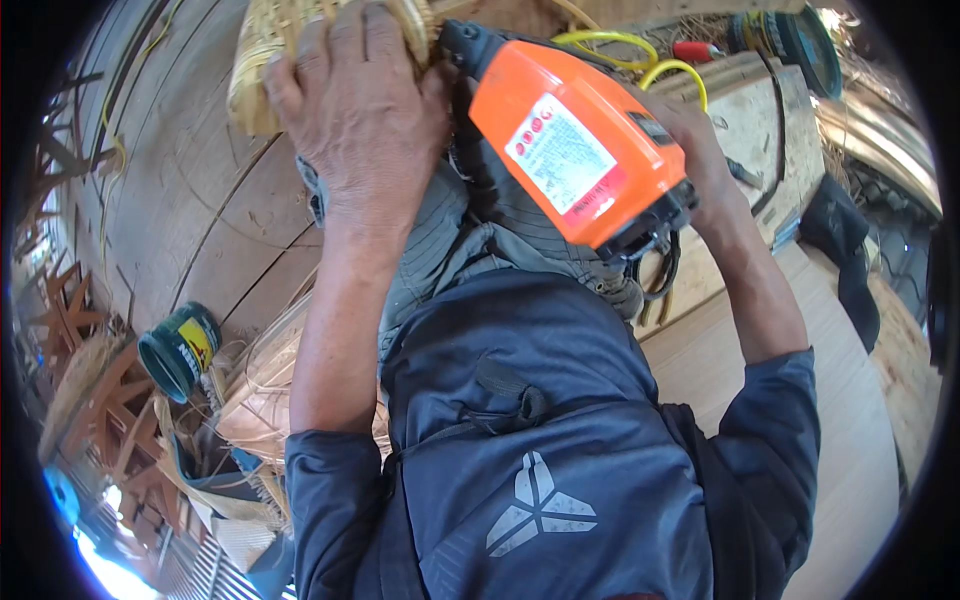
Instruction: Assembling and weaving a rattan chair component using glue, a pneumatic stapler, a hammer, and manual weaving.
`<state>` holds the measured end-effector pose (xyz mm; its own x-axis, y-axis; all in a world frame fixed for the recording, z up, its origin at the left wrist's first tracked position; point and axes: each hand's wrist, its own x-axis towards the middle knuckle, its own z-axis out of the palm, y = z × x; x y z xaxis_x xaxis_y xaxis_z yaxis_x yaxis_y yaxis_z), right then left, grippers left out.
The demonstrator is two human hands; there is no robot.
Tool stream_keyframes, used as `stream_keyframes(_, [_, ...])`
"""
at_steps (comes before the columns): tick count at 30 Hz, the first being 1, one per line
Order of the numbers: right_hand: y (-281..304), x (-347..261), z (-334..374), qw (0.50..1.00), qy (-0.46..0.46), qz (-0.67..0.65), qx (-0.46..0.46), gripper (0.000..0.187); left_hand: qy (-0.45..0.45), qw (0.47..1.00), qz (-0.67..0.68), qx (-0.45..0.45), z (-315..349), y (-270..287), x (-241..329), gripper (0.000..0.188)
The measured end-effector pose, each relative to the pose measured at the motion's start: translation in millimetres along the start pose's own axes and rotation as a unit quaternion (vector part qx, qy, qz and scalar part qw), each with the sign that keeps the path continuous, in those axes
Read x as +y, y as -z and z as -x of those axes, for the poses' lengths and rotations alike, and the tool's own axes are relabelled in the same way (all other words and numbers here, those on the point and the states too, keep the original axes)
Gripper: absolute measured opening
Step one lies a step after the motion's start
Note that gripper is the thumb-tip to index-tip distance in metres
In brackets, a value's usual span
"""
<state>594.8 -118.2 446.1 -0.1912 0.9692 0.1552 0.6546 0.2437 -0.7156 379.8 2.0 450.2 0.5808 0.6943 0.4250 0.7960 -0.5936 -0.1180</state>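
to do this well, i think it was needed that your left hand (365, 125), which grasped the woven piece (258, 75) from above, had its thumb well clear of the black nose (470, 45) of the orange tool (580, 150). your right hand (695, 140) held this tool from the far side; its fingers were hidden. the tool was between your hands, above your lap (425, 220). its nose pointed to the upper left, its long axis slanting to the lower right.

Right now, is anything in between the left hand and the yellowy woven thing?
Nothing that I can see: the left hand lies right on the woven piece. The orange tool, held in the right hand, is off to the right, not between them.
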Motion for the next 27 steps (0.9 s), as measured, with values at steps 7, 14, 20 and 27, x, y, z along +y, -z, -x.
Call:
stream_keyframes(7, [8, 3, 13, 0.999, 0.009, -0.006, 0.036, 0.071, -0.003, 1.000, -0.001, -0.007, -8, -6, 6, 0.054])
stream_keyframes(14, [36, -28, 112, 0.870, -0.374, -0.232, 0.223, 0.041, -0.006, 0.999, 0.023, 0.023, -9, -2, 1, 0.060])
stream_keyframes(20, [60, -21, 152, 0.809, -0.558, 0.039, 0.180, 0.033, -0.016, 1.000, 0.002, 0.010, -12, 1, 6, 0.059])
stream_keyframes(27, [12, 33, 194, 0.727, -0.658, 0.103, 0.168, 0.057, -0.014, 0.999, -0.018, 0.031, -13, -8, 0, 0.062])
